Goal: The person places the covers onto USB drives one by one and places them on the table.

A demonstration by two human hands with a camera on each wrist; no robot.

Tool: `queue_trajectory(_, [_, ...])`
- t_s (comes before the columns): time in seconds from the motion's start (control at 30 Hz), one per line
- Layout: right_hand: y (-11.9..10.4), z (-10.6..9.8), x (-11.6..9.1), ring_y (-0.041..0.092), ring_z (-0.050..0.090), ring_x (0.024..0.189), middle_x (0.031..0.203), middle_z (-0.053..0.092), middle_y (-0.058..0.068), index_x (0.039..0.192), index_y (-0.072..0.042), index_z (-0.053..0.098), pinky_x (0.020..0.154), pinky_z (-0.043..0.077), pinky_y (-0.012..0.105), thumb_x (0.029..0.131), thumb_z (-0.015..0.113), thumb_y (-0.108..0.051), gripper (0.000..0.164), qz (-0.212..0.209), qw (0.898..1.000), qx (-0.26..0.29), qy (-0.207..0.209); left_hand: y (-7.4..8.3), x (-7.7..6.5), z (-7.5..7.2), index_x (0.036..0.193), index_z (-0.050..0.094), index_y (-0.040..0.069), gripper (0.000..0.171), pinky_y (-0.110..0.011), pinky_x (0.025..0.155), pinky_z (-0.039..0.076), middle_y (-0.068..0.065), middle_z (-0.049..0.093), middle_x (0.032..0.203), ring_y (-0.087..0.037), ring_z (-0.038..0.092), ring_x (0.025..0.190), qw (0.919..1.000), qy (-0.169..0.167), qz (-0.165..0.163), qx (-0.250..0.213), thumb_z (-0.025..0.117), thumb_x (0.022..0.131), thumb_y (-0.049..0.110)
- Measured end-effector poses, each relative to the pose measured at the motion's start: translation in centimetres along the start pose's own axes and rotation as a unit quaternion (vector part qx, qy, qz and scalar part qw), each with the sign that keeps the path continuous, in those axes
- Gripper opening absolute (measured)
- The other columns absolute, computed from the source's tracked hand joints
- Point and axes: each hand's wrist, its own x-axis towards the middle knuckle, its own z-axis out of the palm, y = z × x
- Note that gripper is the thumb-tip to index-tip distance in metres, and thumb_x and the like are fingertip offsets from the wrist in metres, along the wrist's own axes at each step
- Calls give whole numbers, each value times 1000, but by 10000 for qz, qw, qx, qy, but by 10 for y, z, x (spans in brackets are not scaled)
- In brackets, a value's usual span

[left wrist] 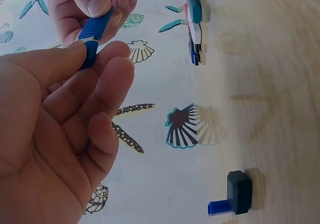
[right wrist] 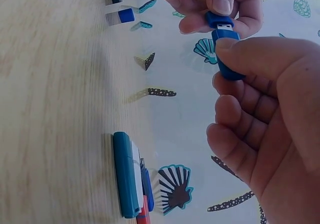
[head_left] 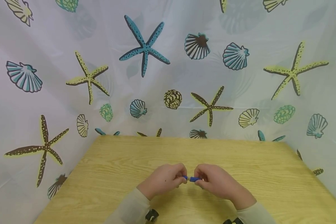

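In the head view, both hands meet above the front middle of the table. My left hand (head_left: pixel 165 179) pinches a small blue cap (right wrist: pixel 218 20) between thumb and fingers. My right hand (head_left: pixel 219 182) pinches the body of a blue USB flash drive (right wrist: pixel 229 69) the same way. Between cap and body, the drive's silver metal plug (right wrist: pixel 225 27) shows, its tip close to or inside the cap; I cannot tell which. The left hand's other fingers are loosely bent in the left wrist view. Fingertips partly hide both pieces.
On the wooden table (head_left: pixel 123 155), the wrist views show a long teal item (right wrist: pixel 125 176) beside white, blue and red items. A dark block (left wrist: pixel 240 191) stands near a blue tube-like piece (left wrist: pixel 220 207). A shell-and-starfish curtain (head_left: pixel 168 71) hangs around the table's back and sides.
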Motion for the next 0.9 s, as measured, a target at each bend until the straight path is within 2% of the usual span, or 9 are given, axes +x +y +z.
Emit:
queue_trajectory(0.33, [0,3,1,4,49,62,71,54,-15,84,-32,55,56,44,25,87,67,-34,12,-24,10000,54,6,1,-1,1,94,55,27,9,-21,52,44,14,61,76,-1,53,58,9999,-18,-101,-45,61,91,32])
queue_trajectory(0.6, [0,3,3,4,49,62,71,54,-17,85,-33,56,56,44,25,87,66,-36,11,-115,9999,-28,37,3,0,1,94,55,27,9,-20,51,42,14,61,76,0,52,59,10000,1,-70,-14,60,91,33])
queue_trajectory(0.9, [-3,2,2,4,48,63,72,53,-17,86,-31,56,57,43,24,87,67,-30,12,-150,9998,-107,66,6,0,3,94,55,26,8,-20,48,41,13,60,74,0,51,57,10000,20,20,50,59,92,33])
